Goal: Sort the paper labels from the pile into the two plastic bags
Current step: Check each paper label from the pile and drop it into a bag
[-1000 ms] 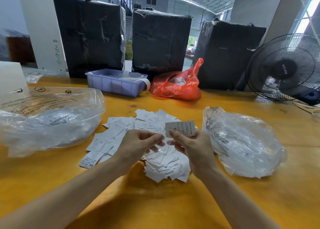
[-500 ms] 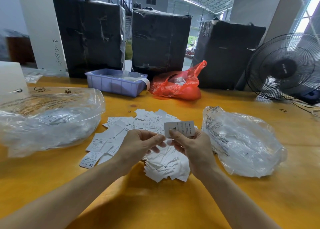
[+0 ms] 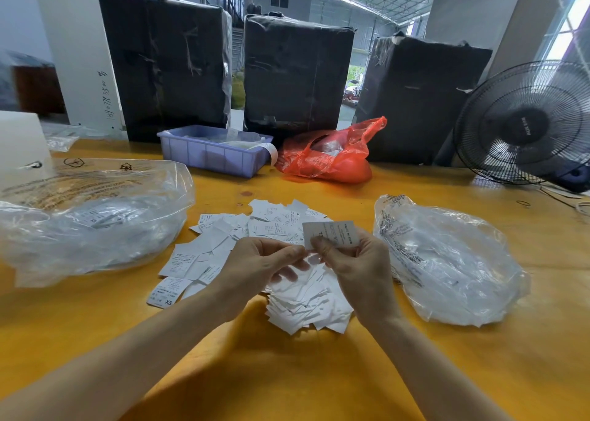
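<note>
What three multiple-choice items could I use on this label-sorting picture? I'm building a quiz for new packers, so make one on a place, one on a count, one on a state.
1. Where is the pile of labels?
A. In the purple tray
B. On the table between the two clear bags
C. Inside the red bag

2. How many black wrapped bundles stand behind the table?
A. Two
B. Three
C. Five

3. What is the right hand doing?
A. Pinching one label
B. Lying flat on the table
C. Gripping the fan

Key: 1 B, the left clear bag and right clear bag flank it; 2 B, three stand side by side; 3 A, the held label is up under its thumb.
</note>
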A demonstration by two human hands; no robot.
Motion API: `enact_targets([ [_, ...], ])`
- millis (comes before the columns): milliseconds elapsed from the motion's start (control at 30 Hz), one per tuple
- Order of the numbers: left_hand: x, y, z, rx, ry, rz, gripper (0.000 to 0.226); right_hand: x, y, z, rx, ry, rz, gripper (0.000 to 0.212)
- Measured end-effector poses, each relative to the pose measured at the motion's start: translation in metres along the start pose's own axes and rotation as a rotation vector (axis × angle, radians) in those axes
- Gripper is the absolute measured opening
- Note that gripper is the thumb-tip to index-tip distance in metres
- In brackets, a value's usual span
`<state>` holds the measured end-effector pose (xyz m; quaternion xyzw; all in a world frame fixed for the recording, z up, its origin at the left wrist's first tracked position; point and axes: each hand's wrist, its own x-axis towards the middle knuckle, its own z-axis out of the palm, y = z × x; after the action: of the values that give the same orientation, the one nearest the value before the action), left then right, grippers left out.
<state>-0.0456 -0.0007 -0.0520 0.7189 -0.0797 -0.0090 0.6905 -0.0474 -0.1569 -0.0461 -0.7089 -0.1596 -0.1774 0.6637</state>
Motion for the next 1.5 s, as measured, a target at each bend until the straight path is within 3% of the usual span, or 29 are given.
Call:
enact_targets([
  [233,0.001,0.0,-0.004,-0.042,0.094,0.038,0.012,0.001,-0.003,-0.001,0.049,-0.104,0.165,0.015],
  [667,0.004,-0.001,-0.009,0.049,0.07,0.037,0.005,0.008,-0.006,-0.015,0.16,-0.357,0.604,0.02],
  [800,0.004,-0.002,-0.009,0.026,0.068,0.038,0.007,0.008,-0.008,-0.017,0.141,-0.386,0.63,0.034],
  [967,0.002,-0.002,-0.005,0.01,0.062,0.032,0.013,0.009,-0.004,-0.015,0.16,-0.287,0.637,0.016],
  [1100,0.002,-0.002,-0.004,-0.055,0.12,0.048,0.024,0.008,-0.004,-0.014,0.152,-0.309,0.627,0.017],
  [1300,0.0,-0.005,0.005,-0.112,0.106,0.049,0.035,0.01,-0.002,-0.014,0.153,-0.208,0.606,0.021],
  [1500,0.001,-0.006,0.003,-0.159,0.138,0.058,0.034,0.009,-0.002,-0.014,0.128,-0.249,0.626,0.018],
])
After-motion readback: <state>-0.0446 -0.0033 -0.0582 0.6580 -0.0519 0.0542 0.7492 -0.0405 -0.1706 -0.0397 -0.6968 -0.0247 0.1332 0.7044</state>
